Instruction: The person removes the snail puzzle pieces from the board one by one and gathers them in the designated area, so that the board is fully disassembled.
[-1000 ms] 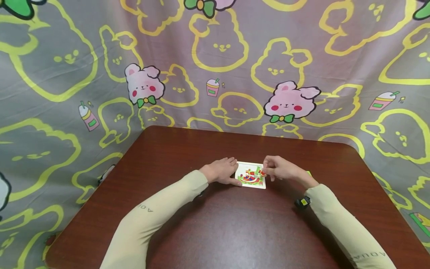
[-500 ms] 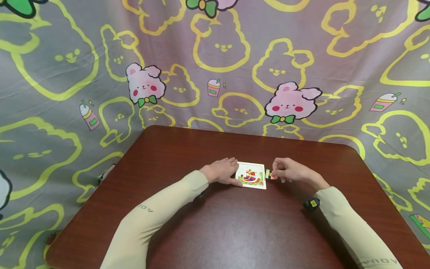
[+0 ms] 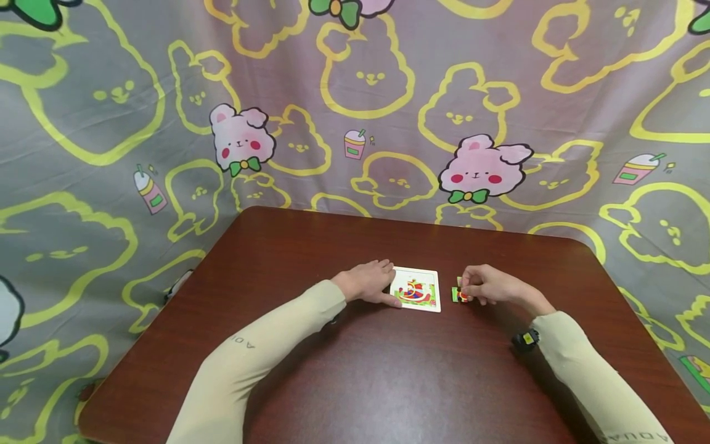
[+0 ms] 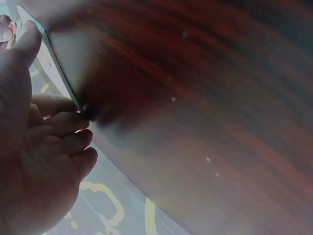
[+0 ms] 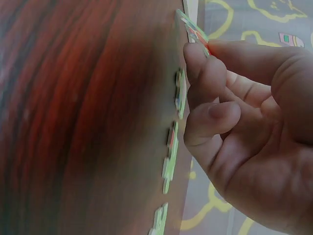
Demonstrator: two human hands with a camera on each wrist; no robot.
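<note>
A square white-framed puzzle board point(image 3: 416, 270) lies on the table, colored pieces filling its lower part. My left hand point(image 3: 373, 283) rests at its left side, thumb over the near edge and fingers by the far left corner. In the left wrist view the fingertips of that hand point(image 4: 44, 152) are right at the board's edge point(image 4: 61, 78). Just right of the board, my right hand point(image 3: 490, 285) pinches a green and red puzzle piece point(image 3: 457, 295) between thumb and fingers. The right wrist view shows this piece point(image 5: 195, 32) tilted at the fingertips.
Several loose puzzle pieces point(image 5: 170, 159) lie flat in a row on the table beside and under the right hand. The brown table point(image 3: 383, 370) extends all around the board. A patterned curtain point(image 3: 388, 92) hangs behind its far edge.
My right hand has drawn the puzzle piece out of the board's right side and carried it right, leaving bare white there. The left hand has stayed on the board.
</note>
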